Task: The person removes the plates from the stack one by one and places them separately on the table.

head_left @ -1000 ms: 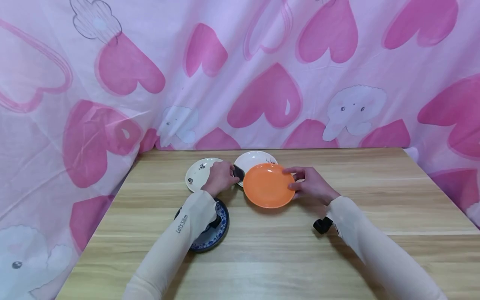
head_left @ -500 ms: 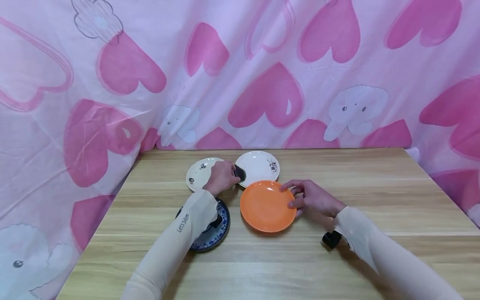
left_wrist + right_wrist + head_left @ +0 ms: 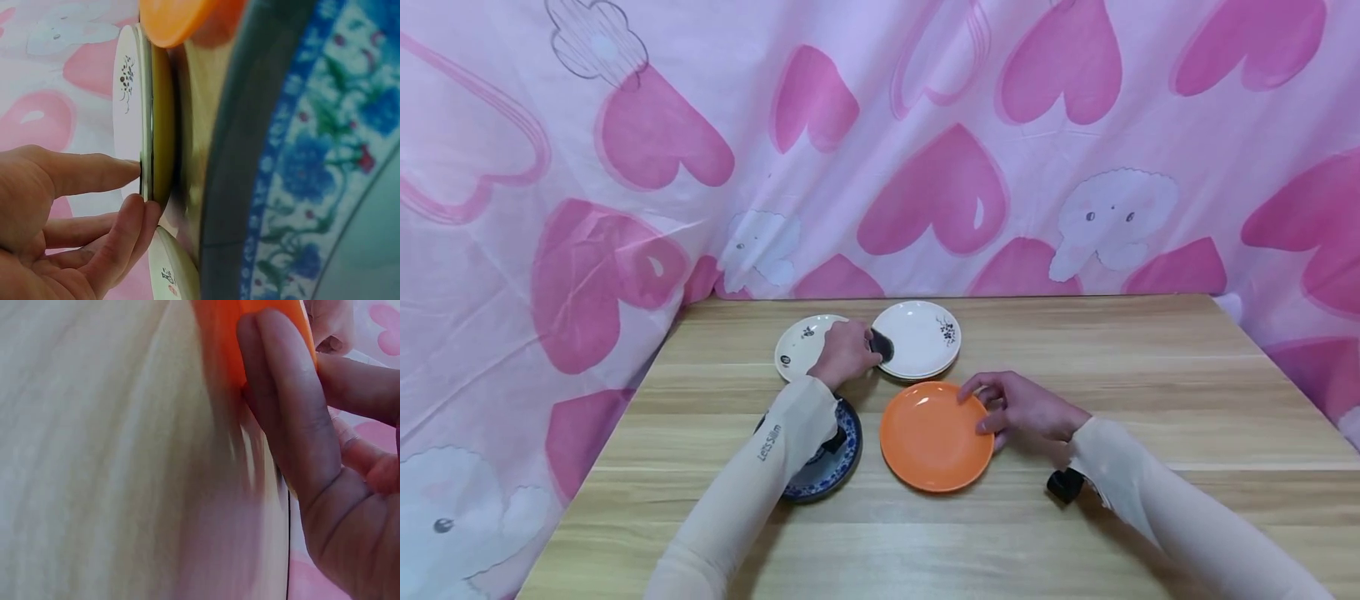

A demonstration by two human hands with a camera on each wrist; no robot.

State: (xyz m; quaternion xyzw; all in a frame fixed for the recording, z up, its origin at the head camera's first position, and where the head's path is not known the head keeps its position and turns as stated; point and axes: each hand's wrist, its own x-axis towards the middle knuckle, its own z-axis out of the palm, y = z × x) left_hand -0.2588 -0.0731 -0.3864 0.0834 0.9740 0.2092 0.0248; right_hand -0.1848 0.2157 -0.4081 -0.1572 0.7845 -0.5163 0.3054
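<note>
My left hand (image 3: 847,354) pinches the left edge of a white plate (image 3: 917,337) with a dark floral print and a dark patch near the fingers. In the left wrist view this plate tops a small stack, with a yellowish plate (image 3: 164,125) at the bottom. An orange plate (image 3: 934,437) lies level, nearer the front, close over the wooden table. My right hand (image 3: 1026,408) grips its right rim; in the right wrist view several fingers (image 3: 294,394) reach beneath it. A cream plate (image 3: 797,346) with small dark prints is partly covered by the left hand.
A blue-patterned plate with a dark rim (image 3: 852,442) sits below the left forearm, partly hidden by the sleeve (image 3: 752,475). The wooden table (image 3: 1112,350) ends at a pink heart-printed curtain (image 3: 925,192). A black wrist device (image 3: 1063,485) hangs under the right wrist.
The right hand has drawn the orange plate toward the front, away from over the white plate, whose print now shows fully. The left hand keeps its pinch in place.
</note>
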